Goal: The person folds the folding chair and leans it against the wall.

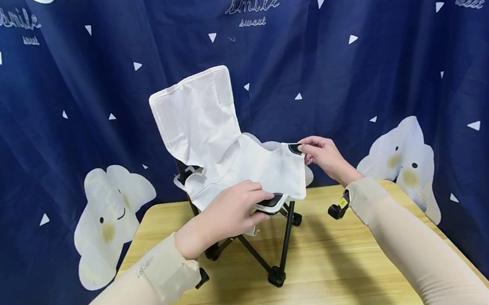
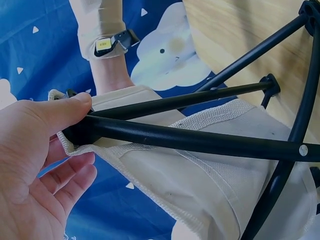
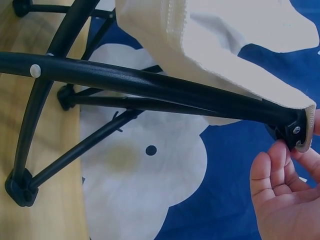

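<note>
A small folding chair with a white fabric seat (image 1: 229,174) and backrest (image 1: 196,112) stands on thin black legs. My left hand (image 1: 228,209) grips the near front corner of the seat, by a black corner patch (image 1: 272,200). In the left wrist view, its thumb lies against the black joint where the tubes (image 2: 190,142) meet the fabric. At the other front corner my right hand (image 1: 324,158) pinches the fabric by a second black patch (image 1: 295,148). In the right wrist view, its fingers touch the plastic joint (image 3: 292,131) at the tube's end.
The chair's black feet (image 1: 277,276) stand on a light wooden table (image 1: 326,274). Behind it hangs a dark blue curtain (image 1: 353,74) with white clouds and triangles. A small black camera (image 1: 338,209) is strapped at the right wrist.
</note>
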`<state>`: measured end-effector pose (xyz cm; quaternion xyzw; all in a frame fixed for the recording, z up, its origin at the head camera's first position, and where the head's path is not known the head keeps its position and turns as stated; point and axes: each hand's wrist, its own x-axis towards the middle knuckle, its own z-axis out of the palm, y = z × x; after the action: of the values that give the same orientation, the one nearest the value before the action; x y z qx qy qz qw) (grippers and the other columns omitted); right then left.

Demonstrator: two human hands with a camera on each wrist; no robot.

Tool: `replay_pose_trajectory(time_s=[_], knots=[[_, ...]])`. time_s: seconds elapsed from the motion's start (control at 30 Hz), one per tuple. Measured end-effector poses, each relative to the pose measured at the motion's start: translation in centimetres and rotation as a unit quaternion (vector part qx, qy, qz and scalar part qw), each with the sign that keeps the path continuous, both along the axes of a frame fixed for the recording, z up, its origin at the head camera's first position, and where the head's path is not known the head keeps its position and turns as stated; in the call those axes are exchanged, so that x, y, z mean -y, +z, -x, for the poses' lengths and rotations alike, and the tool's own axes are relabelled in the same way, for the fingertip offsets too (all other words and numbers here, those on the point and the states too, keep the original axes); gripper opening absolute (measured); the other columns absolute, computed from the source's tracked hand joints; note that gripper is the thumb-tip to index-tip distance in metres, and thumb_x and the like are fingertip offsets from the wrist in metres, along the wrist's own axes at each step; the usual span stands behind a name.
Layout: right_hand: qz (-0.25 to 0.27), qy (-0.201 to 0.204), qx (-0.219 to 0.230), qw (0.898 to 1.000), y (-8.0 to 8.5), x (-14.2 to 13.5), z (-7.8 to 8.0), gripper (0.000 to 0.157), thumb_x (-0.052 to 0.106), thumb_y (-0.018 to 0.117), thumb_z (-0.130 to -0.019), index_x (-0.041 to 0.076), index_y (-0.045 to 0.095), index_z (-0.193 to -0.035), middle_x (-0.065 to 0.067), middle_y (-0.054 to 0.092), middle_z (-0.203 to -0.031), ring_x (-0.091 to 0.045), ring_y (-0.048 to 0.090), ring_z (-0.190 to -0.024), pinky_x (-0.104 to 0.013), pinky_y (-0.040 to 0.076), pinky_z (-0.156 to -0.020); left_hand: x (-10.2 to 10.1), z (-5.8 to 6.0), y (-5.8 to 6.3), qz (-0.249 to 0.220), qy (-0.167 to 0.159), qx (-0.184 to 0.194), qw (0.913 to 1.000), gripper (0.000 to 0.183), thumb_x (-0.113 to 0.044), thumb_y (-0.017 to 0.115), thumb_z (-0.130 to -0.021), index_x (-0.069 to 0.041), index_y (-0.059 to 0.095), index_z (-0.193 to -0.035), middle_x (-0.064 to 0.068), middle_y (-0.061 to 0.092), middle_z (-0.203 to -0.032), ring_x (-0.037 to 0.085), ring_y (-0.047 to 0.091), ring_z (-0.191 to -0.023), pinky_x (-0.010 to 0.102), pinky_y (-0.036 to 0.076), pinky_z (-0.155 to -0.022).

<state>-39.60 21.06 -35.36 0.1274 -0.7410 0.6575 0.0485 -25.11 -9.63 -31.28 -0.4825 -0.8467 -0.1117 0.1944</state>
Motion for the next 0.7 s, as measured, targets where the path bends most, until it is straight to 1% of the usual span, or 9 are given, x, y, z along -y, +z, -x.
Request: replay_pose_trajectory(time_s=[0.4, 0.7], knots=[[-0.01, -0.006, -0.005, 1.0, 0.32, 0.19, -0.45, 0.034, 0.011, 0.064, -0.107, -0.014, 0.064, -0.13, 0.011, 0.07, -0.083, -0.008, 0.063, -0.07, -0.023, 0.06, -0.071, -0.23, 0.28, 0.33, -0.002, 0.001, 0.002, 1.0, 0.035, -0.019, 0.09, -0.09, -0.008, 0.079, -0.122, 0.0, 0.074, -0.104, 0.017, 0.069, -0.097, 0.034, 0.06, -0.087], [0.0, -0.002, -0.011, 1.0, 0.57, 0.39, -0.73, 0.033, 0.009, 0.064, -0.106, -0.015, 0.064, -0.128, 0.011, 0.069, -0.081, -0.007, 0.063, -0.068, -0.022, 0.059, -0.068, -0.32, 0.54, 0.51, 0.002, -0.001, -0.02, 0.9998, 0.035, -0.02, 0.09, -0.09, -0.009, 0.08, -0.12, 0.0, 0.074, -0.101, 0.017, 0.07, -0.096, 0.033, 0.06, -0.087]])
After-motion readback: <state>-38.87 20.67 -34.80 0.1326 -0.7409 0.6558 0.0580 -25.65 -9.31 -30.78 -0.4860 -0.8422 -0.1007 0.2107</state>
